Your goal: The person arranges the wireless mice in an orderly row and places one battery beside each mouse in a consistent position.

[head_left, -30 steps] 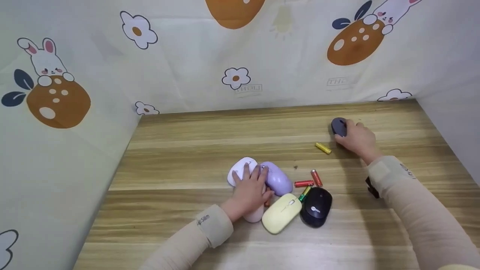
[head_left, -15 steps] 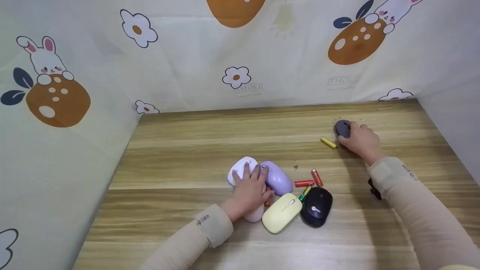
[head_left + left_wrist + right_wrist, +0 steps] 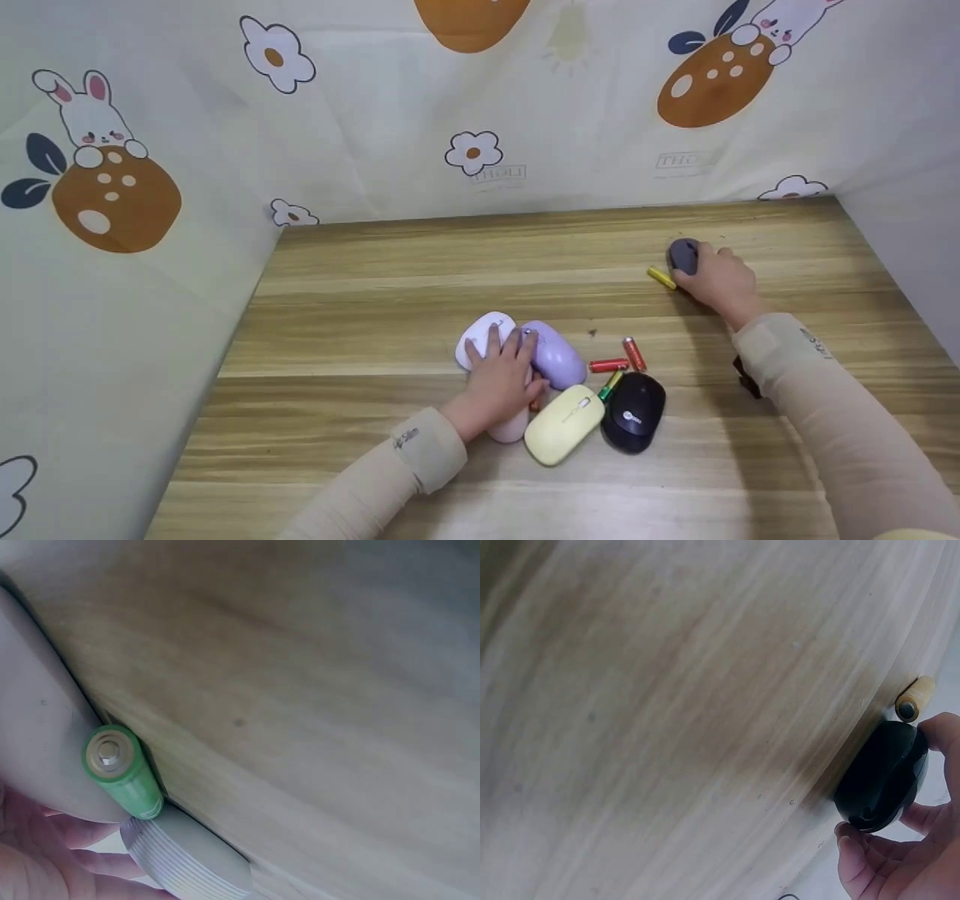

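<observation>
My right hand point(image 3: 718, 281) grips a dark grey computer mouse point(image 3: 683, 256) at the back right of the table, thumb on one side and fingers on the other. Close beside that mouse and the thumb lies a yellow battery point(image 3: 661, 277), also seen in the right wrist view. My left hand point(image 3: 499, 386) rests with spread, straight fingers over a white mouse point(image 3: 480, 337) and a pale pink mouse point(image 3: 510, 429), fingertips reaching a purple mouse point(image 3: 556, 356). In the left wrist view a green battery point(image 3: 127, 772) sits against the pink mouse.
A pale yellow mouse point(image 3: 562, 427) and a black mouse point(image 3: 634, 412) lie at the front, with a green-and-yellow battery point(image 3: 610, 385) between them. Two red batteries point(image 3: 608, 365) lie just behind. Patterned cloth walls point(image 3: 360, 135) border the wooden table point(image 3: 360, 300).
The yellow battery has shifted right and back, up to the dark grey mouse. My right hand and that mouse have moved slightly right. The left hand has stayed in place.
</observation>
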A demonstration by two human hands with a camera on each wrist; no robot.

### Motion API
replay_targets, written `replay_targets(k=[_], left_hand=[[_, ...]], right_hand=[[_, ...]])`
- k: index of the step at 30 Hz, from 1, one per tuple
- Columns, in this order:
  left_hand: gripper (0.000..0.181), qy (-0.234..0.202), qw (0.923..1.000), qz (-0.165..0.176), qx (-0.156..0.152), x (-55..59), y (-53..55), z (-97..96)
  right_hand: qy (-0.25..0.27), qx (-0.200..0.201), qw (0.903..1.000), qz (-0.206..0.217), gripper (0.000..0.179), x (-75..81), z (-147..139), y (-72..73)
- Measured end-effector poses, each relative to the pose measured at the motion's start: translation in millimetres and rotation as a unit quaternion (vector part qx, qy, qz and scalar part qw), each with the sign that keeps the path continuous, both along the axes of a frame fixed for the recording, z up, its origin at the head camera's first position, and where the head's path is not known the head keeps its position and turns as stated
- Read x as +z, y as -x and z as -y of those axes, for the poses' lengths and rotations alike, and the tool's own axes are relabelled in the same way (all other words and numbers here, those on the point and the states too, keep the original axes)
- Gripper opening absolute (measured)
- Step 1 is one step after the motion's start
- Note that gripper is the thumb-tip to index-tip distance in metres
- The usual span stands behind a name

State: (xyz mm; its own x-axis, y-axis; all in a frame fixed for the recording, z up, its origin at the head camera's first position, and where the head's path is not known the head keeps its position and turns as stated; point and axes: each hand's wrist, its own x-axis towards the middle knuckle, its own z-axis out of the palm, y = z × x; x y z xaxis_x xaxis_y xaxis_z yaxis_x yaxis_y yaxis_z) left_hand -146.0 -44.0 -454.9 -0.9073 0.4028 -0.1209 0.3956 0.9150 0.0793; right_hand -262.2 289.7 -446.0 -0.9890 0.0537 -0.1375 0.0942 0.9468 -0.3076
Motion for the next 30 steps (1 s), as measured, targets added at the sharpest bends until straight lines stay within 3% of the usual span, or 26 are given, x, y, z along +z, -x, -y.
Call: replay_targets(k=[21, 30], left_hand=[[0.071, 0.007, 0.9999, -0.012, -0.006, -1.1, -0.6, 0.2], [0.071, -0.002, 1.0000, 0.004, -0.001, 0.8, -0.6, -0.2]], right_hand=[[0.006, -0.006, 0.9999, 0.010, 0.077, -3.8, 3.0, 2.2], [0.017, -0.013, 0.9995, 0.023, 0.079, -2.2, 4.3, 1.2]])
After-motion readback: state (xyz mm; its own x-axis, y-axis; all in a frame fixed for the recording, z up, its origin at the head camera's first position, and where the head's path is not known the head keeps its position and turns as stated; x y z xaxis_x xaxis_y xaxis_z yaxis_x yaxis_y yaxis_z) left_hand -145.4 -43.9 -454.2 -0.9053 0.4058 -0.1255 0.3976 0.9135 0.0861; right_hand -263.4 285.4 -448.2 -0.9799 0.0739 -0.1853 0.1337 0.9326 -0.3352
